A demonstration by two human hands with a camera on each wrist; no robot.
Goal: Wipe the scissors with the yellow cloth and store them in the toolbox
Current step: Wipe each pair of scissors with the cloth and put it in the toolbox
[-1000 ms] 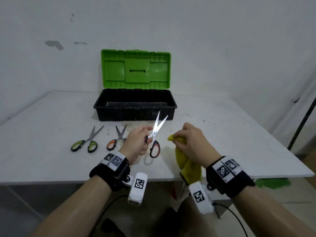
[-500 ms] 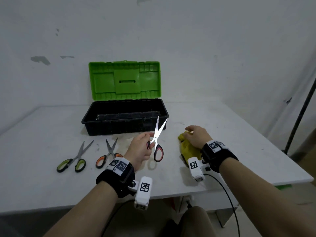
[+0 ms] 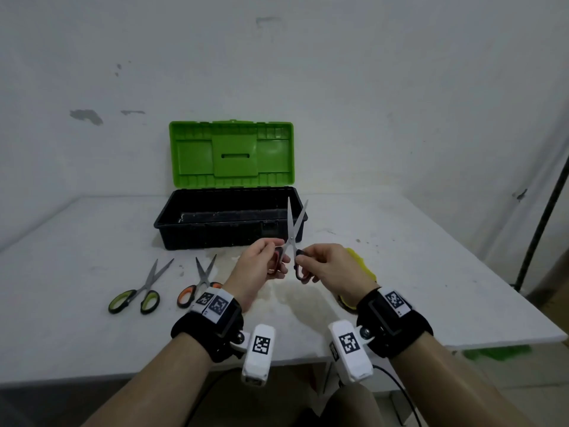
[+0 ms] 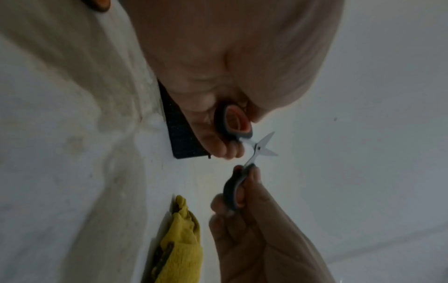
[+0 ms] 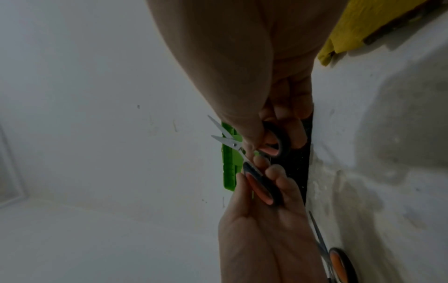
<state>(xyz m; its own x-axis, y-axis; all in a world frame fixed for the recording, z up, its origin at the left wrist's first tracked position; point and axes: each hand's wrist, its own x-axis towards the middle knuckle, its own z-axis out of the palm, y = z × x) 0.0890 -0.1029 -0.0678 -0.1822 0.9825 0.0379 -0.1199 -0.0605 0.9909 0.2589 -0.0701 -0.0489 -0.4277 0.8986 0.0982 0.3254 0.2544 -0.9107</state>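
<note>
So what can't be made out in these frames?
- Yellow cloth: mostly hidden behind the right hand, head view.
- Orange-handled scissors on the table: one loop covered by the left wrist strap, head view.
- Open black toolbox floor: too dark to tell its contents.
- Red-and-black-handled scissors: blades tiny in both wrist views, cleanliness unreadable.

Left hand [image 3: 258,266] and right hand [image 3: 331,266] grip red-handled scissors [image 3: 292,238] — blades parted, upright.
</note>
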